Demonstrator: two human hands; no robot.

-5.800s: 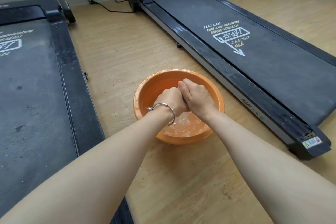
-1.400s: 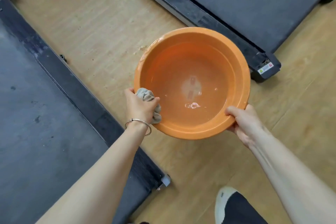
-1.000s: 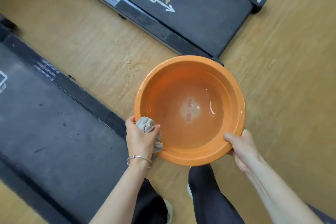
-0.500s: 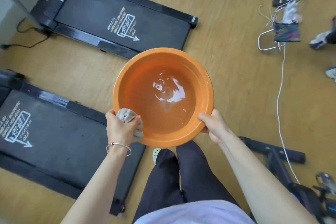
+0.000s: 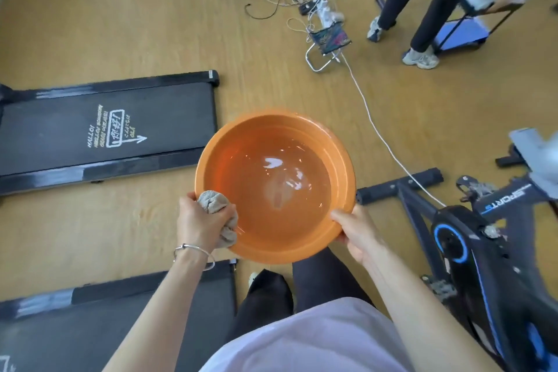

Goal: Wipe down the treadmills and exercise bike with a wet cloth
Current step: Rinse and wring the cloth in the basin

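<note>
I carry an orange basin (image 5: 344, 160) with water in it, lifted off the floor in front of me. My left hand (image 5: 200, 225) grips its left rim together with a balled grey cloth (image 5: 213, 204). My right hand (image 5: 357, 231) grips the rim on the near right. One black treadmill (image 5: 99, 130) lies on the floor to the left, a second treadmill (image 5: 114, 320) at the bottom left. A black and blue exercise bike (image 5: 471, 238) stands at the right.
A white cable (image 5: 379, 130) runs across the wooden floor to a tangle of wires and chargers (image 5: 302, 0) at the top. A folding stool (image 5: 327, 41) stands there. Another person's legs (image 5: 422, 0) are at the top right, beside a blue cart (image 5: 462, 33).
I have stood up with the basin, lifted from between the treadmills, and turned right. The bike and the other person have come into view. Both hands keep their hold.
</note>
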